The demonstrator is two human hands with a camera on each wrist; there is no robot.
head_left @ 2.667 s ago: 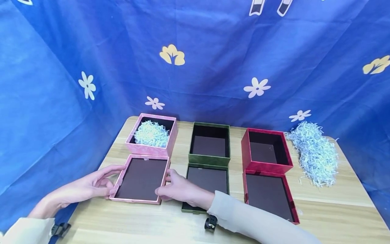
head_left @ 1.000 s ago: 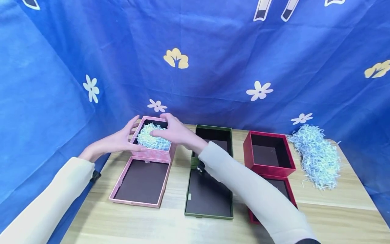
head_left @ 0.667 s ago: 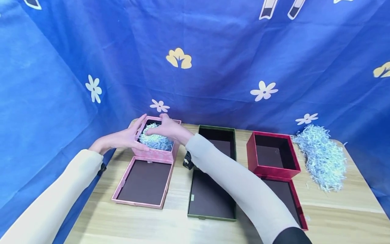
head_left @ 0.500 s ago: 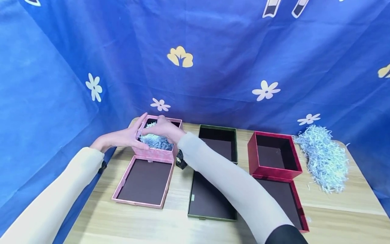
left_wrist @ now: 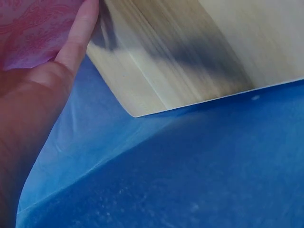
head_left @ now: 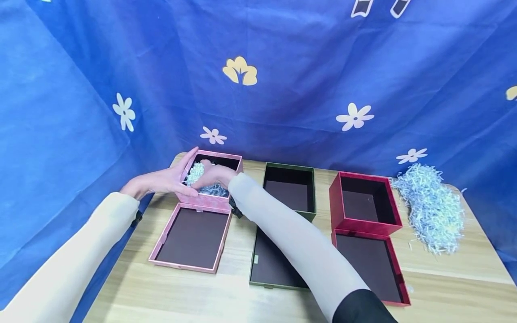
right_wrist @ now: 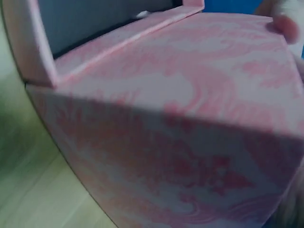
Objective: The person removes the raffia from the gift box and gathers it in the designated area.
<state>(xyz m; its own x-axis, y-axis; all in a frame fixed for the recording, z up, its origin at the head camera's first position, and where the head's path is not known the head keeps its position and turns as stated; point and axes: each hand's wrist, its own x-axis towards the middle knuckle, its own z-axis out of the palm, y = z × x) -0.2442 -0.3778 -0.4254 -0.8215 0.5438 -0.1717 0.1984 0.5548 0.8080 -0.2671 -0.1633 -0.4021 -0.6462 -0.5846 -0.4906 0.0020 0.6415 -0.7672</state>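
Observation:
A pink box [head_left: 203, 201] with a dark inside stands at the back left, pale blue shredded paper [head_left: 196, 172] in it. My left hand [head_left: 165, 180] braces its front left corner, thumb along the front wall and fingers stretched along the left side. The left wrist view shows a straight finger [left_wrist: 78, 40] against the pink wall. Inside the box, my right hand [head_left: 216, 174] reaches down into the shredded paper; most of its fingertips are hidden, and I cannot tell how they are bent. The right wrist view shows mainly the box's patterned walls [right_wrist: 166, 161].
In front of the pink box lies its upturned lid [head_left: 193, 237]. A green box [head_left: 288, 184] with a lid [head_left: 274, 264] and a red box [head_left: 365, 226] with a lid [head_left: 371, 269] stand to the right. Beyond them is a shredded paper heap [head_left: 434, 211]. Blue cloth hangs behind.
Both hands moved from the pink lid to the pink box. My right hand then sank deeper into the shredded paper and shifted forward-left, while the left stayed at the box's corner.

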